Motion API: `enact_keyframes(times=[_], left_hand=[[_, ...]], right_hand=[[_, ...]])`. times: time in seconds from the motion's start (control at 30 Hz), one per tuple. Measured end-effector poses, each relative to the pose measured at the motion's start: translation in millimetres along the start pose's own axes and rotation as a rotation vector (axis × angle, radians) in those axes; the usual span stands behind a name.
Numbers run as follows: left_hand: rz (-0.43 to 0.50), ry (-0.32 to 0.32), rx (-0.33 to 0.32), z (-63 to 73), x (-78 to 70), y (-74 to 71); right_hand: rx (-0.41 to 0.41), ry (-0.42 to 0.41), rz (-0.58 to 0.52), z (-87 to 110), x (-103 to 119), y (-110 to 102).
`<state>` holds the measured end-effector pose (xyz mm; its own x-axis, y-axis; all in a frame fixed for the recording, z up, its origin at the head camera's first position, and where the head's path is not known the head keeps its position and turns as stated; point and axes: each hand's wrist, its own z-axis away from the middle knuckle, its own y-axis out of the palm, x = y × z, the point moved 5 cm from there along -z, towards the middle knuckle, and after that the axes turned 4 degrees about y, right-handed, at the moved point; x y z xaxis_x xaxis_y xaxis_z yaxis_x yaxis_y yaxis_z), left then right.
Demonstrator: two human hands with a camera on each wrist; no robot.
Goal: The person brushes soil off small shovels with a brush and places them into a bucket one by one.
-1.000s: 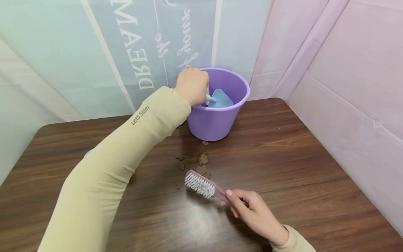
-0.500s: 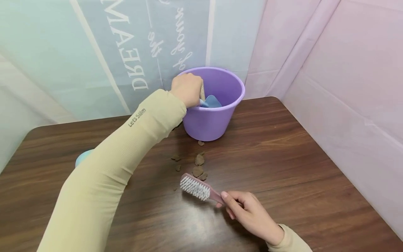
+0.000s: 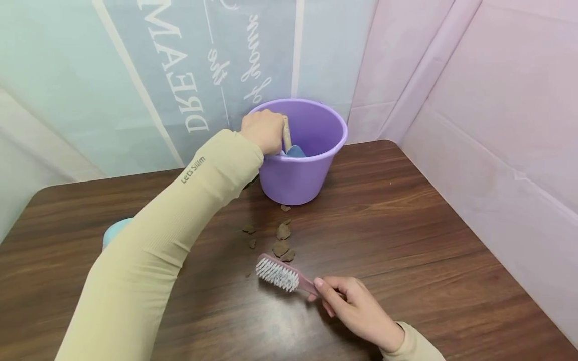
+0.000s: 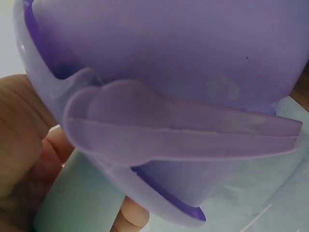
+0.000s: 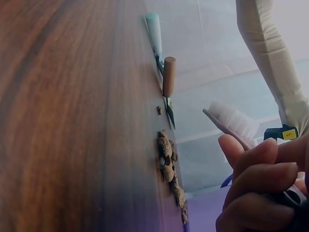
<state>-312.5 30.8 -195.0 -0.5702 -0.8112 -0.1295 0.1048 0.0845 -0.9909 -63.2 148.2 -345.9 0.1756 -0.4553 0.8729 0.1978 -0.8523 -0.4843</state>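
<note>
In the head view my left hand is over the left rim of a purple bucket. It grips a pale green handle, seen in the left wrist view with fingers around it. A blue scoop blade shows just inside the bucket, its lower part hidden by the rim. My right hand pinches the handle of a pink brush above the table, white bristles facing up. Brown flakes lie beyond the brush head.
A beige stick stands inside the bucket beside my left hand. A light blue object is partly behind my left sleeve. In the right wrist view, tools with a wooden handle and a teal handle lie on the table.
The blue blade has sunk and drawn leftward in the bucket, so less of it shows. The view has shifted slightly; the right hand keeps its hold on the brush.
</note>
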Motion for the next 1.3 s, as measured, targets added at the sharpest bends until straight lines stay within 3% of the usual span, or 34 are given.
enact_keyframes(times=[0.3,0.53,1.07,1.3], left_hand=[[-0.041,-0.047,0.003,1.0,3.8,1.8],[-0.017,-0.046,-0.010,4.4,4.5,2.9],[0.085,-0.017,-0.114,24.9,11.6,-11.2],[0.090,-0.013,-0.234,38.9,7.8,-17.0]], right_hand=[[0.010,-0.024,0.014,-2.1,-2,-1],[0.026,-0.038,0.013,-1.7,-4,0],[0.040,-0.030,0.025,-5.6,-12,-6],[0.037,-0.046,0.026,-5.8,-13,-12]])
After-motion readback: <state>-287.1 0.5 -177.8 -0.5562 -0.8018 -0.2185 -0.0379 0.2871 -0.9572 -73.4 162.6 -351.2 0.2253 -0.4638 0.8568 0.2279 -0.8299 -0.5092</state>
